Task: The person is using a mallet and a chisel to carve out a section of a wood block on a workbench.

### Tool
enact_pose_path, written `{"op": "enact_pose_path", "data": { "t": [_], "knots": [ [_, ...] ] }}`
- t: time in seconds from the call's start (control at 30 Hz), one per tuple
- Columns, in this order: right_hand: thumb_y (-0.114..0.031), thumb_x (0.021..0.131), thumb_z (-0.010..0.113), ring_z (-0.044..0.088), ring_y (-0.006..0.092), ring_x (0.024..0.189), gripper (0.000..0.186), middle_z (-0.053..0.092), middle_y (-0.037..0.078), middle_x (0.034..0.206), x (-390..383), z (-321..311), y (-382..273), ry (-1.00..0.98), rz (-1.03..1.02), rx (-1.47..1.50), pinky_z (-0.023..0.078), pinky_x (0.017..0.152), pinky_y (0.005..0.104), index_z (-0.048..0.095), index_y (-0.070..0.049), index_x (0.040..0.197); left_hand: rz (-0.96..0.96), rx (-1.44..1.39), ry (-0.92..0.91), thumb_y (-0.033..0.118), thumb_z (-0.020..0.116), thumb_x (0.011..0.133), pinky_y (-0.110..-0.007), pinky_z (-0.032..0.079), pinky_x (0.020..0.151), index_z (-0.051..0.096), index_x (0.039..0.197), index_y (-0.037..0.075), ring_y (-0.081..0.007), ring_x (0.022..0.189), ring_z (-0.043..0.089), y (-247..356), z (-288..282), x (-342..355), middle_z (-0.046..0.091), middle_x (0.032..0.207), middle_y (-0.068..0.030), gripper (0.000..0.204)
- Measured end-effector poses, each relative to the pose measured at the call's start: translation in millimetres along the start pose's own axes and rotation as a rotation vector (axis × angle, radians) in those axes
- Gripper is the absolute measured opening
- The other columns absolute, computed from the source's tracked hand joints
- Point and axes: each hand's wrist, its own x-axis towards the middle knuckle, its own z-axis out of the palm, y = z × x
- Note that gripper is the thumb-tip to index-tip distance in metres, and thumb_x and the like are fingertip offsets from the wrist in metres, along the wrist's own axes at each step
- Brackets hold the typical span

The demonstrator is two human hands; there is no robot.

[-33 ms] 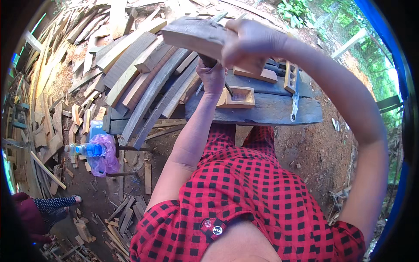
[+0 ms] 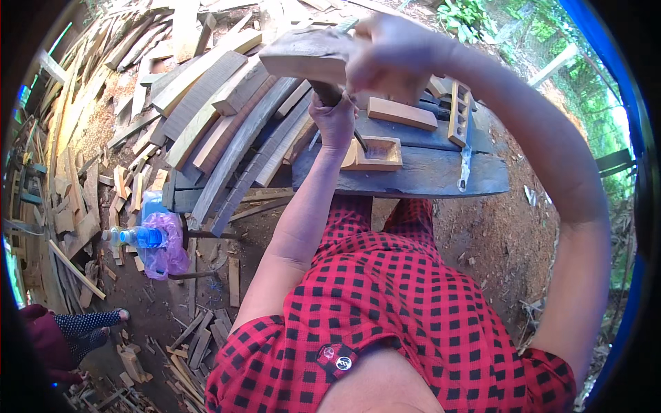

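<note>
My left hand is closed around a chisel with a dark handle, held almost upright. The chisel's thin metal blade runs down into the hollow of a small rectangular wooden block, whose recess has raised walls. Above the handle, a thick wooden mallet is in my closed right hand, which is smeared by motion. From this view I cannot tell whether the mallet touches the chisel's end. The block rests on a dark, weathered wooden bench.
On the bench lie a plain wooden bar and a slotted wooden piece. Long timber pieces are stacked at the left. Bottles and a purple plastic bag sit lower left. Another person's legs show farther left.
My right hand and the mallet have shifted slightly, uncovering more of the wooden bar behind. The left hand, chisel and hollowed block stay in place.
</note>
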Motion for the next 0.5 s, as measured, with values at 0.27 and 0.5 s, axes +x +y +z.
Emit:
{"op": "enact_pose_path", "data": {
  "t": [0.27, 0.5],
  "knots": [
    [-0.029, 0.055, 0.072, 0.064, 0.0241, 0.078, 0.070, 0.065, 0.017, 0.088, -5.9, -1.6, -3.4, 0.425, -0.232, 0.284, 0.052, 0.071, 0.0293, 0.059, 0.008, 0.113, 0.000, 0.048, -0.024, 0.011, 0.075, 0.082, -0.020, 0.041, 0.042, 0.049, 0.079, 0.009, -0.0044, 0.047, 0.051, 1.5, -0.4, -0.9, 0.054, 0.060, 0.0014, 0.026],
    [-0.031, 0.061, 0.075, 0.064, 0.0212, 0.069, 0.064, 0.065, 0.015, 0.083, -23.2, -29.0, -16.5, 0.176, -0.074, 0.088, 0.052, 0.059, 0.0261, 0.060, 0.010, 0.107, 0.014, 0.031, -0.018, 0.012, 0.076, 0.083, -0.020, 0.041, 0.041, 0.050, 0.079, 0.009, -0.0051, 0.045, 0.052, -0.4, 0.0, -1.6, 0.055, 0.059, 0.0008, 0.026]
  ]
}}
